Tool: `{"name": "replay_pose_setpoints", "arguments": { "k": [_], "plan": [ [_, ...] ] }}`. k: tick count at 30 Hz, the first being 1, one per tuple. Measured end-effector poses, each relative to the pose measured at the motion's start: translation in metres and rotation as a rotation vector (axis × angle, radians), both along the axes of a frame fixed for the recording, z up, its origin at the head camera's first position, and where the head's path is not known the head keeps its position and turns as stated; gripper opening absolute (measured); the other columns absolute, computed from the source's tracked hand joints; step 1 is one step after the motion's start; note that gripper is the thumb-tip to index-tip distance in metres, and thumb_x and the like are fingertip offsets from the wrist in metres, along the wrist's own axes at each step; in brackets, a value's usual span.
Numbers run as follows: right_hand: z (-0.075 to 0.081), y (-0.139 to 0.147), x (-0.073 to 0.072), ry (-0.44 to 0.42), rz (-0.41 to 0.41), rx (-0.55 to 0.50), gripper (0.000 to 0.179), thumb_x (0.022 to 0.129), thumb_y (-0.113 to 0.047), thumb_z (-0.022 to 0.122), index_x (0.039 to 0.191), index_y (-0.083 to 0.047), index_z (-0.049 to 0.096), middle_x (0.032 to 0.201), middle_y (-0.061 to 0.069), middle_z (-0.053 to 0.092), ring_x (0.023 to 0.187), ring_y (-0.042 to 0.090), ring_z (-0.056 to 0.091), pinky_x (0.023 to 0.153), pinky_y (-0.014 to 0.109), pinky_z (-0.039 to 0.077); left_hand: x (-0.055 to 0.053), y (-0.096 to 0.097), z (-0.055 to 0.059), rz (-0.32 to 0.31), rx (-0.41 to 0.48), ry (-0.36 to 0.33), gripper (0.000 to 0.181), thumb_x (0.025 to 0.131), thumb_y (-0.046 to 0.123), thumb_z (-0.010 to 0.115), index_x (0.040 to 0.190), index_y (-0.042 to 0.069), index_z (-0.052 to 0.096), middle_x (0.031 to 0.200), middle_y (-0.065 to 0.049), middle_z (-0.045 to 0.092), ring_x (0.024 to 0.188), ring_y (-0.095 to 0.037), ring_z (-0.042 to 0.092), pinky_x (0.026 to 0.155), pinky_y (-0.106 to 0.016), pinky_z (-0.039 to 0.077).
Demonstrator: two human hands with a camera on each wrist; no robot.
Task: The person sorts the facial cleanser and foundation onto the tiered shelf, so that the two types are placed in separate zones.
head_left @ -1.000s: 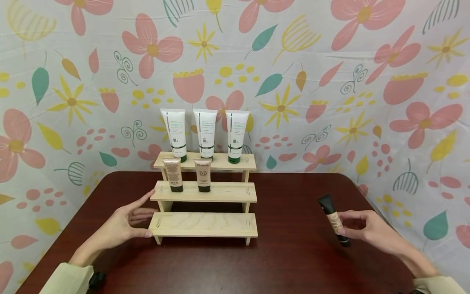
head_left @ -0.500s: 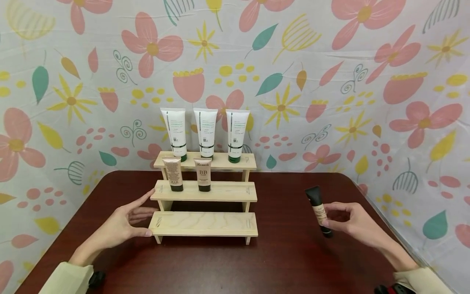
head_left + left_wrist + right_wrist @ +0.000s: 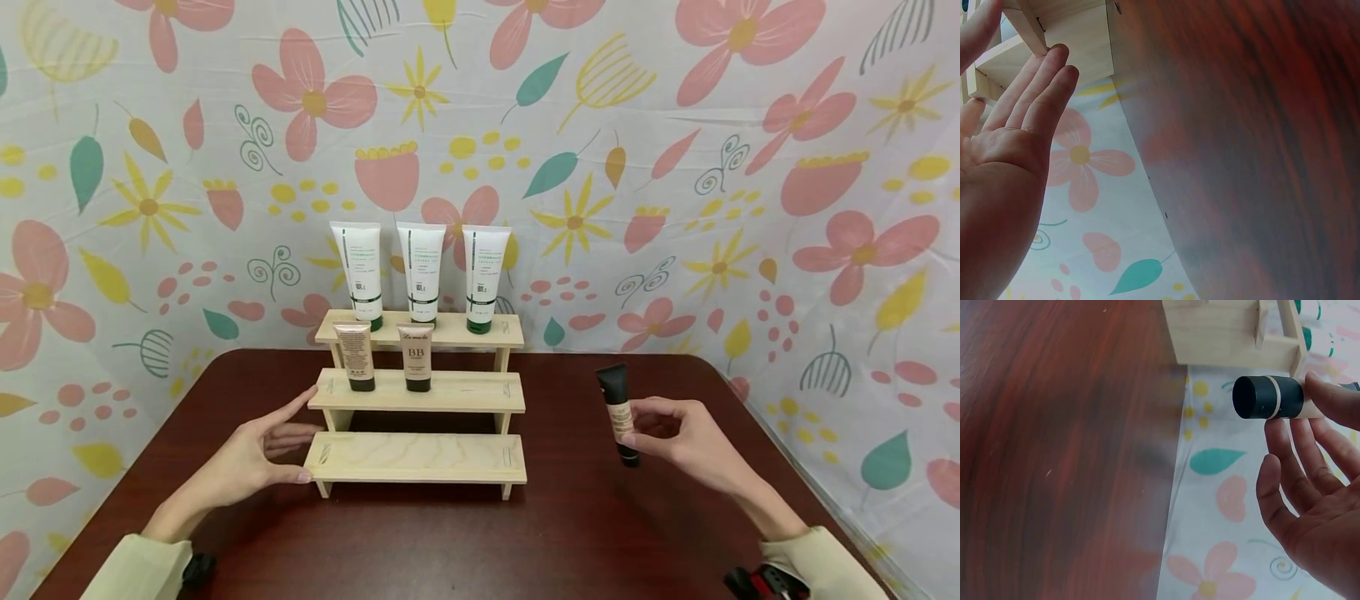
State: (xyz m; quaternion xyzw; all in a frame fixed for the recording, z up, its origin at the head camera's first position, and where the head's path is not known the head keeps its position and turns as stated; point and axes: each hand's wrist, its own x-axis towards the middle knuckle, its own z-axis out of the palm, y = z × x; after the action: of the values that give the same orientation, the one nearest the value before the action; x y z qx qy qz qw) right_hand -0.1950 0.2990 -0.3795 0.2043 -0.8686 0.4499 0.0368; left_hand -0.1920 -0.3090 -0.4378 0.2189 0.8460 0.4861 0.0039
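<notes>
My right hand point(image 3: 686, 433) pinches a black and beige cosmetic tube point(image 3: 621, 417) between thumb and fingers, to the right of the wooden three-step stand point(image 3: 420, 458). The tube leans slightly, held above the table; its round black cap point(image 3: 1250, 397) shows large in the right wrist view. At the stand's left side, my left hand point(image 3: 240, 462) keeps its fingers extended, thumb at the bottom step and forefinger by the middle one. On the middle step stand a beige tube point(image 3: 355, 354) with small print and a BB cream tube point(image 3: 416, 354).
Three white tubes with green caps, the left one point(image 3: 360, 271), the centre one point(image 3: 422, 271) and the right one point(image 3: 485, 275), stand along the top step. A flower-patterned cloth point(image 3: 585, 167) hangs behind the dark red wooden table point(image 3: 450, 546).
My right hand has carried the black and beige tube leftward and slightly upward toward the stand, and the tube has become more upright. My left hand has stayed at the stand.
</notes>
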Motion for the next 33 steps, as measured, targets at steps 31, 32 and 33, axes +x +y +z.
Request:
{"name": "replay_pose_setpoints", "arguments": {
  "k": [31,32,33],
  "plan": [
    [0.022,-0.099,-0.021,0.111,-0.005,-0.136,0.035,0.085,-0.010,0.089,0.118,-0.007,0.078,0.099,0.005,0.076,0.088,0.020,0.074,0.070,0.031,0.059,0.000,-0.001,-0.001,0.006,-0.007,0.010,0.114,0.076,0.018,0.097,0.168,0.021,0.030,0.131,-0.021,0.069,0.119,-0.036,0.068,0.096,-0.035,0.057],
    [0.023,-0.103,-0.022,0.116,-0.002,-0.140,0.034,0.085,-0.010,0.089,0.117,-0.007,0.078,0.098,0.006,0.076,0.088,0.020,0.075,0.070,0.031,0.059,0.000,-0.001,-0.001,0.006,-0.006,0.010,0.114,0.076,0.018,0.097,0.168,0.021,0.030,0.131,-0.021,0.069,0.119,-0.036,0.068,0.096,-0.035,0.057],
    [0.024,-0.106,-0.024,0.120,0.002,-0.145,0.033,0.086,-0.010,0.089,0.117,-0.007,0.078,0.098,0.006,0.076,0.088,0.020,0.074,0.070,0.032,0.059,0.000,-0.001,-0.001,0.005,-0.005,0.010,0.114,0.076,0.018,0.097,0.168,0.021,0.030,0.131,-0.021,0.069,0.119,-0.036,0.068,0.096,-0.035,0.057]
  ]
}}
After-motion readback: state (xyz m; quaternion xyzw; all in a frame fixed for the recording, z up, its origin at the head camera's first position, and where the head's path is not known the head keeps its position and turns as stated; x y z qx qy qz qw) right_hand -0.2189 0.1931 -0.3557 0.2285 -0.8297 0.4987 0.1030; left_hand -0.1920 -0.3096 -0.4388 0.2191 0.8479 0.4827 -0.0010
